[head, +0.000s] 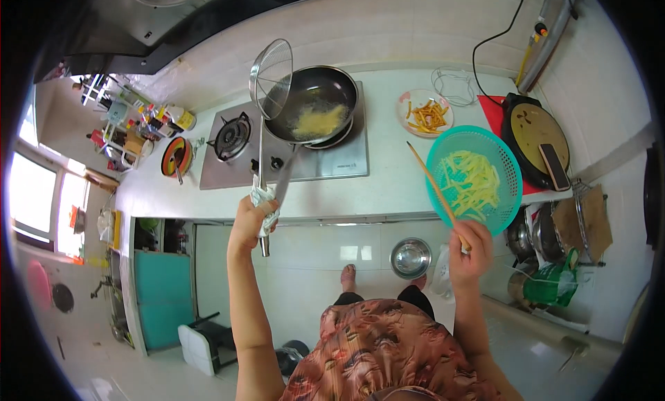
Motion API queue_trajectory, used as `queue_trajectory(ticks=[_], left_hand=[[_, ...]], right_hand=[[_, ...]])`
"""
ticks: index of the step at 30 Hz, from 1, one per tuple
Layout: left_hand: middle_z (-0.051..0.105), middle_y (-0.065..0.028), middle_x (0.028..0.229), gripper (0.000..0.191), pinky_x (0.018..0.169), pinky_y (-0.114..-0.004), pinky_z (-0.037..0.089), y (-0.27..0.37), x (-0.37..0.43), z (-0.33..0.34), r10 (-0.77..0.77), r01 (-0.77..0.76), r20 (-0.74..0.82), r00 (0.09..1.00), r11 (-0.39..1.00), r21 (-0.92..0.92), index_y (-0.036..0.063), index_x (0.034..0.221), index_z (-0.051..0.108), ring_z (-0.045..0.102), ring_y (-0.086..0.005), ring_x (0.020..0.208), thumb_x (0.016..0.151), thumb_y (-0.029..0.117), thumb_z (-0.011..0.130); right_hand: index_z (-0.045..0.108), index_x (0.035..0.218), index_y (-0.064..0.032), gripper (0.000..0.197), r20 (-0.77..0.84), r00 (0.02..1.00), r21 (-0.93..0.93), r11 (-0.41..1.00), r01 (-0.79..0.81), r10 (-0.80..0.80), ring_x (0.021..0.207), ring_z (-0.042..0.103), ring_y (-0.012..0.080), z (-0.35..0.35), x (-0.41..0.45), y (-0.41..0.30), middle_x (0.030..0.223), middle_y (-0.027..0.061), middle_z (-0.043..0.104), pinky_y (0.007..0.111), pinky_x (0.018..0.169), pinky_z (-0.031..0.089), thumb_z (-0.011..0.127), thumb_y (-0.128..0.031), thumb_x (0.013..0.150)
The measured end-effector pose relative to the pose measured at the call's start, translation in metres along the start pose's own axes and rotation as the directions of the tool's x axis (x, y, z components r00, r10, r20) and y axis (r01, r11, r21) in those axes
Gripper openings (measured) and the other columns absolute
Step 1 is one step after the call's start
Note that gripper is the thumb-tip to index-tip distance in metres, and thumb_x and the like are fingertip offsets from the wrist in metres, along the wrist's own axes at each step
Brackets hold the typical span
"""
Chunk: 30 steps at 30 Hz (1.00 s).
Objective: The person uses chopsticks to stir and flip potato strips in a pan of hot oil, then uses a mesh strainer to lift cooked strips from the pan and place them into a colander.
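Note:
My left hand (249,222) grips the long metal handle of a wire mesh strainer (271,79), with a crumpled white cloth (264,206) around the handle. The strainer's bowl is tilted up over the left rim of a black wok (340,92). Inside the wok, pale yellow strips (319,121) lie in bubbling oil. My right hand (471,250) holds wooden chopsticks (434,180), pointing up and left. They cross in front of a turquoise plastic colander (511,209) that holds raw pale-green strips (470,180). Behind the colander, a plate (404,101) carries browned fried strips (430,116).
The wok sits on the right burner of a steel gas hob (337,164). Left of it are a second burner (232,136) and a colourful bowl (169,159) with a spoon. A phone (554,166) rests on a round electric griddle (530,123). A metal basin (410,258) stands near my feet.

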<state>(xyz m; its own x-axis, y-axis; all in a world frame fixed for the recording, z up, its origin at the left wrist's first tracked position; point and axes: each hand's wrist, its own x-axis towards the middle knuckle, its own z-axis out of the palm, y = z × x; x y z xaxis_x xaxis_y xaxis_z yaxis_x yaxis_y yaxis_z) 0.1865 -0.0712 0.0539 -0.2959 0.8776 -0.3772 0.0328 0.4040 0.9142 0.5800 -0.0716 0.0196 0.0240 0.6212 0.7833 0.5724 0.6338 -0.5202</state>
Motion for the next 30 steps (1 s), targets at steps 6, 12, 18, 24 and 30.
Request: queue_trajectory(ticks=[6, 12, 18, 24, 30], left_hand=[[0.055, -0.003, 0.067, 0.008, 0.044, -0.027, 0.04, -0.006, 0.027, -0.066, 0.022, -0.032, 0.155, 0.988, 0.998, 0.058, 0.0037, 0.086, 0.056, 0.052, -0.0134, 0.05, 0.081, 0.007, 0.062], [0.055, -0.003, 0.066, 0.008, 0.045, -0.027, 0.04, -0.029, 0.029, -0.106, 0.057, -0.061, 0.188, 0.981, 0.998, 0.018, 0.0042, 0.086, 0.056, 0.052, -0.0131, 0.051, 0.081, 0.007, 0.062], [0.055, -0.0019, 0.068, 0.009, 0.044, -0.028, 0.039, -0.053, 0.021, -0.122, 0.094, -0.106, 0.18, 0.979, 0.992, 0.062, 0.0048, 0.088, 0.056, 0.051, -0.0124, 0.05, 0.083, 0.008, 0.063], [0.054, -0.002, 0.067, 0.011, 0.044, -0.028, 0.038, -0.068, 0.027, -0.14, 0.123, -0.131, 0.198, 0.972, 0.991, 0.03, 0.0046, 0.09, 0.055, 0.05, -0.0125, 0.051, 0.083, 0.008, 0.063], [0.055, -0.0036, 0.065, 0.009, 0.043, -0.028, 0.041, -0.071, 0.047, -0.176, 0.112, -0.118, 0.285, 0.952, 0.993, 0.004, 0.0038, 0.085, 0.057, 0.052, -0.0138, 0.05, 0.082, 0.009, 0.064]], right_hand=[[0.065, 0.096, -0.0015, 0.021, -0.111, 0.988, -0.083, 0.99, -0.118, 0.108, 0.082, 0.061, 0.0238, 0.036, -0.043, -0.078, 0.096, 0.012, 0.063, 0.031, 0.07, 0.051, 0.069, 0.007, 0.077], [0.066, 0.095, -0.002, 0.022, -0.131, 0.987, -0.113, 0.987, -0.112, 0.097, 0.08, 0.063, 0.0251, 0.045, -0.074, -0.147, 0.094, 0.0125, 0.064, 0.032, 0.069, 0.052, 0.069, 0.008, 0.076], [0.067, 0.095, -0.0026, 0.024, -0.186, 0.979, -0.078, 0.993, -0.093, 0.077, 0.08, 0.062, 0.0248, 0.054, -0.101, -0.186, 0.094, 0.0108, 0.064, 0.032, 0.07, 0.052, 0.07, 0.008, 0.074], [0.067, 0.094, -0.0032, 0.026, -0.247, 0.966, -0.101, 0.99, -0.101, 0.074, 0.079, 0.062, 0.0241, 0.066, -0.118, -0.226, 0.093, 0.0104, 0.063, 0.03, 0.069, 0.051, 0.071, 0.01, 0.072], [0.067, 0.096, -0.0038, 0.026, -0.328, 0.941, -0.172, 0.974, -0.15, 0.087, 0.081, 0.063, 0.0225, 0.09, -0.126, -0.276, 0.094, 0.0107, 0.065, 0.028, 0.07, 0.051, 0.071, 0.009, 0.073]])
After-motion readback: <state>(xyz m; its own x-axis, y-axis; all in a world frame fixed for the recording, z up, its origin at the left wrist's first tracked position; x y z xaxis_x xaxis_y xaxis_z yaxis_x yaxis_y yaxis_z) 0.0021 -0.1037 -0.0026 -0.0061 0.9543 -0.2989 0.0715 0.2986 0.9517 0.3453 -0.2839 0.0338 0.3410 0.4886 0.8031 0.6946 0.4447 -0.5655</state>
